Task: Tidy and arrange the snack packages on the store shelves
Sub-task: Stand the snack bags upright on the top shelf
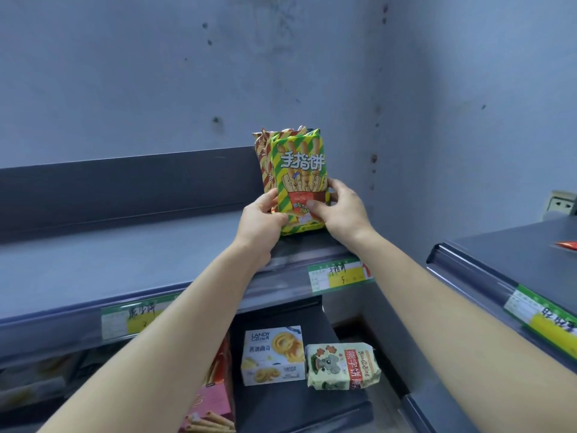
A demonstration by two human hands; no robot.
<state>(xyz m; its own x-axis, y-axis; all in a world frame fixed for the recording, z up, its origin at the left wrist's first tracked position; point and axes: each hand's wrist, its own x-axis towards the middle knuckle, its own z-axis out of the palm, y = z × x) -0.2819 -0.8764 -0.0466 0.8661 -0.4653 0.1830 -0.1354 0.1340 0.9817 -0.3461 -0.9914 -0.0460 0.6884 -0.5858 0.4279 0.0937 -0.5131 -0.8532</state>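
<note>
A green-and-yellow striped finger-biscuit package stands upright at the right end of the top shelf. Behind it stand red-striped packages of the same kind. My left hand grips the lower left side of the front package, fingers curled round its edge. On the package's lower right side, my right hand holds it with the thumb across the front and the fingers behind.
The top shelf's front rail carries price labels. On the shelf below lie a white butter-cookie box, a koala biscuit pack and a pink wafer box. A second shelf unit stands at the right, with a red packet on top.
</note>
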